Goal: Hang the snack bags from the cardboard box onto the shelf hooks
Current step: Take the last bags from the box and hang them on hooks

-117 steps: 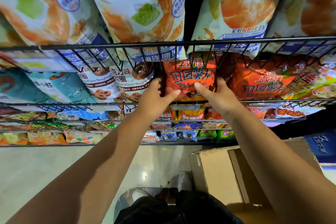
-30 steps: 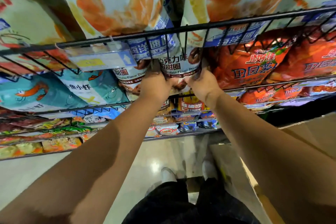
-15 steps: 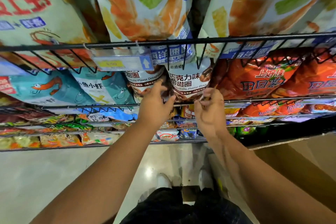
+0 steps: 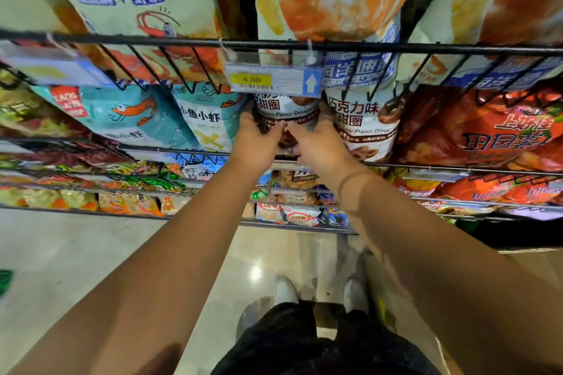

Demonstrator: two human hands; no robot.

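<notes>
A white and brown chocolate doughnut snack bag hangs in the second row of the wire rack, under a price tag. My left hand grips its lower left edge, and my right hand holds its lower right side; the fingertips nearly meet at the bag's bottom. A second doughnut bag hangs right beside it. Only a sliver of the cardboard box shows at the right edge, below the rack.
A black wire rail with hooks crosses above my hands, with a price tag clipped to it. Teal shrimp bags hang to the left, orange-red bags to the right. Lower shelves hold more snacks. My feet stand on the shiny floor.
Both hands have shifted left, from the right-hand doughnut bag to the one under the price tag, and now sit closer together. The view has moved left too.
</notes>
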